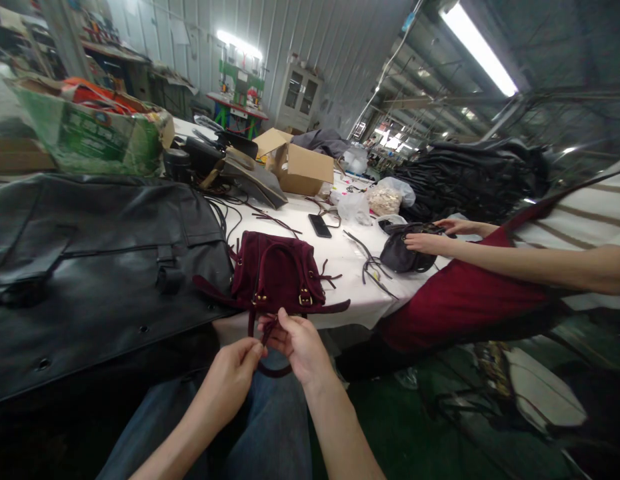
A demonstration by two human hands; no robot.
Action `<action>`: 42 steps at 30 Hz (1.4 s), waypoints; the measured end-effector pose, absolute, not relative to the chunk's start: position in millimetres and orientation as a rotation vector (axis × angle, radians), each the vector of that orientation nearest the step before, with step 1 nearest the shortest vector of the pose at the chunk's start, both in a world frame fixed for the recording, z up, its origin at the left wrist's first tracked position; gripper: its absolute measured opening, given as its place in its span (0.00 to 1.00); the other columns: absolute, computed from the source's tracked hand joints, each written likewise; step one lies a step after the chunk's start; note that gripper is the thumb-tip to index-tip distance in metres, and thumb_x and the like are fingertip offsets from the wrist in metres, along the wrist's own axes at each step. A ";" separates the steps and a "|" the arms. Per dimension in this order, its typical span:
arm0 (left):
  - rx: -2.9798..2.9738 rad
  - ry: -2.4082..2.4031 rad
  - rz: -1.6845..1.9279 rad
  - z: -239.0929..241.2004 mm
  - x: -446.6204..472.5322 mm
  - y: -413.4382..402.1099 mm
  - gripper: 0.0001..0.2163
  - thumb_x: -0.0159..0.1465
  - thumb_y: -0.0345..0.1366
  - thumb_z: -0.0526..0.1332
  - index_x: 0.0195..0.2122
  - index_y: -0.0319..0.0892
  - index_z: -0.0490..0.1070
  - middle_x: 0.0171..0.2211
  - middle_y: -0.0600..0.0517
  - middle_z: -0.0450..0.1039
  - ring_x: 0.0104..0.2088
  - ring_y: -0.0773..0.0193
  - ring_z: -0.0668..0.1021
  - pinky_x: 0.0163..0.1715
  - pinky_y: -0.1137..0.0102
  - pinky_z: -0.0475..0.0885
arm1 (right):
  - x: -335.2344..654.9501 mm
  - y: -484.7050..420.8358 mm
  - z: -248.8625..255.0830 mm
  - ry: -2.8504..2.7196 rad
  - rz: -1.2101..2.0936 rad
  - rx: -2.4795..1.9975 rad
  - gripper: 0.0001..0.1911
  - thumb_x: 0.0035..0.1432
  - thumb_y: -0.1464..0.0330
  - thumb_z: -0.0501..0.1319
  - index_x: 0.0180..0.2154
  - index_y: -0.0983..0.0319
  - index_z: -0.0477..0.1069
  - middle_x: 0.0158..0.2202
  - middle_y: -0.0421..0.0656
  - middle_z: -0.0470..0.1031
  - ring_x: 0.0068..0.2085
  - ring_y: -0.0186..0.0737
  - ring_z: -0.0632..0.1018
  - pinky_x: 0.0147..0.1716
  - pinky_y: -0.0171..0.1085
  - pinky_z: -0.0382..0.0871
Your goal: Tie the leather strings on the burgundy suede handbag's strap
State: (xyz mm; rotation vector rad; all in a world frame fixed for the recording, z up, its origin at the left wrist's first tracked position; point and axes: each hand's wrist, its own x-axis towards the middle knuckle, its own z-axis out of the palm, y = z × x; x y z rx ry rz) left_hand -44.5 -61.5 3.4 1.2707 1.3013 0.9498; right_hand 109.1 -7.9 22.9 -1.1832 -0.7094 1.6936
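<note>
A burgundy handbag (285, 267) with buckles lies at the front edge of the white-covered table, one handle lying over its body. Its other handle (276, 373) hangs below the edge, over my lap. With finger and thumb closed, my left hand (235, 373) pinches a thin burgundy strap (270, 329) beside that hanging handle. My right hand (301, 343) grips the same strap a little higher, its thumb just under the bag's front edge. The fingertips partly hide the strap. Thin burgundy strips (330, 275) stick out from the bag's right end.
A large black leather bag (105, 253) lies left. Beyond are a phone (320, 225), a cardboard box (305, 170), dark cords (367, 257) and a green sack (105, 137). At right, a co-worker's hands (425, 241) handle a small black bag (403, 252). A stool (545, 390) stands lower right.
</note>
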 end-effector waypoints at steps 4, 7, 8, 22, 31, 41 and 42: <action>1.354 1.334 0.903 4.5 -50.7 -59.0 0.20 0.69 0.52 0.56 0.29 0.42 0.72 0.25 0.54 0.67 0.29 0.63 0.68 0.30 0.70 0.59 | 101.3 -10.0 16.5 -0.666 1.618 -1.219 0.40 0.39 0.38 0.82 0.37 0.66 0.83 0.40 0.54 0.87 0.41 0.53 0.87 0.31 0.39 0.80; 1.224 1.263 0.799 2.3 -49.9 -56.1 0.21 0.68 0.55 0.55 0.32 0.42 0.74 0.22 0.55 0.67 0.23 0.64 0.66 0.26 0.70 0.57 | 97.5 -14.7 14.2 -0.691 1.546 -1.272 0.39 0.45 0.36 0.78 0.41 0.64 0.82 0.41 0.53 0.87 0.40 0.54 0.88 0.27 0.39 0.78; 1.172 1.231 0.763 0.7 -49.1 -56.1 0.22 0.67 0.56 0.55 0.34 0.42 0.74 0.21 0.55 0.67 0.21 0.65 0.64 0.25 0.70 0.56 | 97.7 -16.2 14.4 -0.709 1.538 -1.293 0.39 0.48 0.35 0.77 0.42 0.63 0.81 0.42 0.52 0.87 0.39 0.54 0.88 0.25 0.38 0.77; 0.742 0.941 0.742 15.0 -48.1 -66.8 0.28 0.57 0.65 0.71 0.35 0.42 0.72 0.21 0.59 0.65 0.18 0.72 0.61 0.18 0.74 0.47 | 91.0 -7.3 5.3 -0.531 1.425 -1.219 0.33 0.41 0.43 0.84 0.31 0.62 0.78 0.35 0.49 0.87 0.33 0.45 0.85 0.30 0.39 0.81; 1.398 1.402 0.974 -1.2 -41.3 -70.4 0.18 0.73 0.46 0.60 0.28 0.43 0.78 0.25 0.49 0.78 0.27 0.59 0.78 0.31 0.68 0.66 | 111.0 -25.0 30.1 -0.788 1.656 -1.289 0.39 0.52 0.36 0.76 0.45 0.65 0.81 0.43 0.53 0.87 0.41 0.50 0.87 0.35 0.40 0.82; 1.768 1.489 0.966 -17.5 -41.5 -88.3 0.16 0.78 0.37 0.53 0.44 0.47 0.83 0.51 0.43 0.85 0.46 0.52 0.87 0.46 0.66 0.74 | 92.7 -38.4 20.5 -0.857 1.509 -1.234 0.28 0.51 0.53 0.81 0.46 0.64 0.81 0.34 0.46 0.85 0.37 0.47 0.87 0.40 0.39 0.80; 1.780 1.498 0.965 -17.6 -42.2 -88.5 0.16 0.78 0.37 0.53 0.43 0.47 0.82 0.50 0.43 0.85 0.45 0.52 0.87 0.45 0.66 0.74 | 90.9 -38.0 18.7 -0.834 1.506 -1.223 0.28 0.50 0.53 0.82 0.45 0.64 0.81 0.34 0.45 0.85 0.37 0.47 0.87 0.40 0.39 0.81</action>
